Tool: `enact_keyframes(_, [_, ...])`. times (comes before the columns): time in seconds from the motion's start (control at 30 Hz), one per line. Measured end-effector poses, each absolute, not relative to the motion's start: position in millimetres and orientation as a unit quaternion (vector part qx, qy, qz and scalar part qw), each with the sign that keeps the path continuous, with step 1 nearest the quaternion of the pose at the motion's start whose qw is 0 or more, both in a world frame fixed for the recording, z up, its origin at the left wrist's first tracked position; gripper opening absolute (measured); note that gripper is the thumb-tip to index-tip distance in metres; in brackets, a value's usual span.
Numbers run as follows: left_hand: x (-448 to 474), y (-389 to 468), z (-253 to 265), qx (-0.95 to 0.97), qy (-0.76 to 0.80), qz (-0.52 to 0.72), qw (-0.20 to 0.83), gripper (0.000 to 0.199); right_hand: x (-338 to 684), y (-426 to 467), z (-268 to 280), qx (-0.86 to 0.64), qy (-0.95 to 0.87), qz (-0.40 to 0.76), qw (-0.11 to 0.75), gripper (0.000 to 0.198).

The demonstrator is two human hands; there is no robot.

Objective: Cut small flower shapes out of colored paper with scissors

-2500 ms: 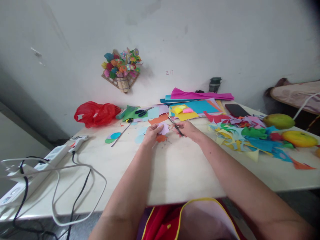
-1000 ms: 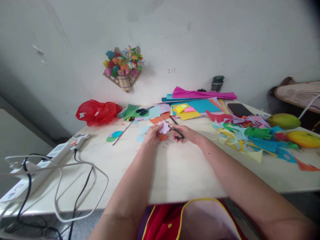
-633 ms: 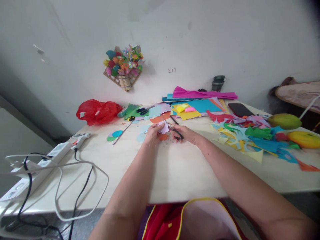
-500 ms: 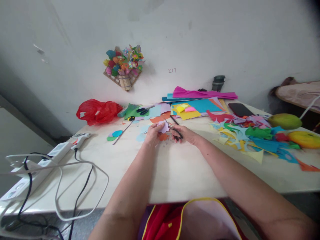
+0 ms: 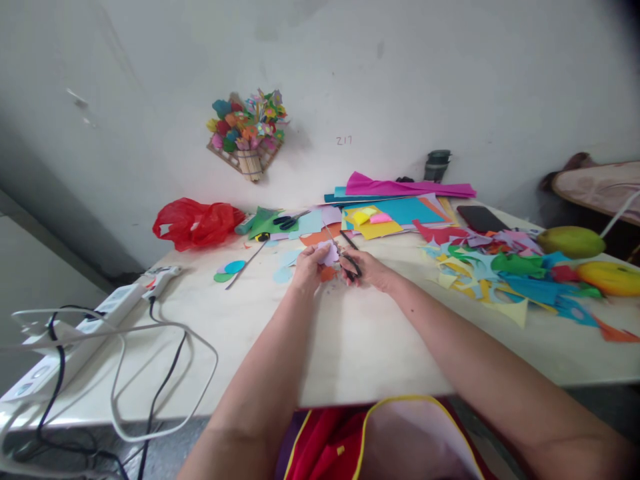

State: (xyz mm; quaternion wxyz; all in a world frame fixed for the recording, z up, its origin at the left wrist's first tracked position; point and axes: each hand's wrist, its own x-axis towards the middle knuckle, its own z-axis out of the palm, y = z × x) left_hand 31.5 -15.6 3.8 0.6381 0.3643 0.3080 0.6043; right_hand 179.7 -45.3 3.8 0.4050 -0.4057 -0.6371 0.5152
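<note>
Between the fingers of my left hand [image 5: 309, 265] is a small lilac paper piece [image 5: 329, 254] with a scalloped edge. My right hand [image 5: 369, 271] grips a pair of dark-handled scissors [image 5: 352, 267], whose blades reach up beside the right edge of the paper. Whether the blades touch the paper, I cannot tell. Below the hands lie an orange paper piece [image 5: 329, 273] and tiny scraps. Pale blue paper circles [image 5: 283, 274] rest just left of my left hand, partly hidden by it.
A second pair of scissors [image 5: 285, 223] lies on green paper at the back. Coloured paper sheets [image 5: 415, 212] are stacked behind my hands. At right are paper scraps [image 5: 500, 280], a phone [image 5: 481, 219] and a mango [image 5: 607, 278]. A power strip [image 5: 75, 340] with cables occupies the left.
My right hand has shifted slightly left with the scissors, and the blades now point more upward. The lilac paper has turned a little in my left hand.
</note>
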Motion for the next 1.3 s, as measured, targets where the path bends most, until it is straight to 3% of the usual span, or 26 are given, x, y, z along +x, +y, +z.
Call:
enact_keyframes(0.67, [30.7,-10.4,-0.6,0.366,0.308,0.615,0.627,0.032,180.6,-42.5,0.4,-0.429,-0.657,0.484,0.387,0.034])
enact_keyframes(1.3, [30.1,-10.1,-0.9,0.364,0.308,0.617,0.626,0.03,180.5,-42.7,1.8,-0.435,-0.65,0.488,0.388,0.027])
